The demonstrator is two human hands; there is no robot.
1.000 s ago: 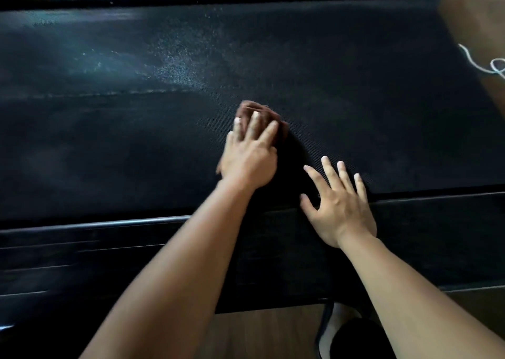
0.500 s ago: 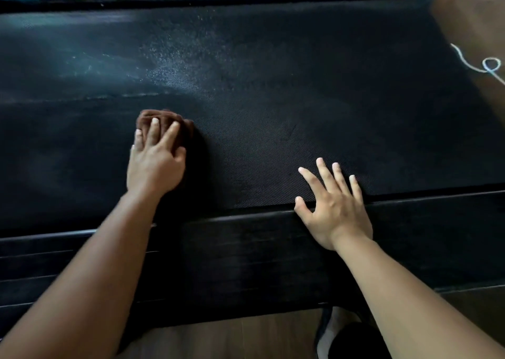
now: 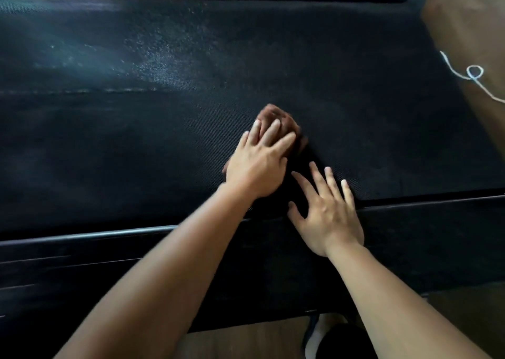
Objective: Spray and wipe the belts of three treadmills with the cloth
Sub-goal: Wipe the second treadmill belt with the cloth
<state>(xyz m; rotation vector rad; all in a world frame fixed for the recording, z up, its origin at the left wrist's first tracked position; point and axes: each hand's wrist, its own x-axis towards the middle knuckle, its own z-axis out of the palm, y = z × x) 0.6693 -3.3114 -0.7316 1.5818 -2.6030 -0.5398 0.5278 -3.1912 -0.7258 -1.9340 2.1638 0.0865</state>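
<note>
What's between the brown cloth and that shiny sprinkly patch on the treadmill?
Only bare black belt, as the head view shows. The cloth sits under the left hand, and the speckled spray patch lies up and left of it.

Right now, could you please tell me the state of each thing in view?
cloth: bunched, pressed on belt.
belt: spray droplets on far part.
left hand: flat on cloth.
right hand: open, braced across belt edge and side rail.
white string: loose on floor.
</note>
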